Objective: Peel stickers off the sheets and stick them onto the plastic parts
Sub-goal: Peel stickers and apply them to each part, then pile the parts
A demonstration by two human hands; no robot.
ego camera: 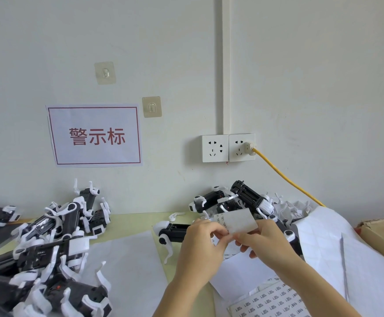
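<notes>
Both hands raised over the table (131, 221), meeting at a small strip of sticker sheet (238, 219). Left hand (200, 245): fingers curled, thumb and forefinger pinching the strip's lower left edge. Right hand (266, 241): fingers curled, fingertips (240, 239) pinching at the strip's lower edge, touching the left thumb; cannot tell whether a sticker is already lifted. Strip stands tilted above the fingertips, blank side to camera. Just beyond the left knuckles, one black-and-white plastic part (175, 231) lies on the table. Beyond the strip, a heap of plastic parts (239, 200). Well left of the left hand, a larger pile of parts (49, 255). Below the right wrist, a printed sticker sheet (271, 303); blank white sheets (337, 252) right of it.
</notes>
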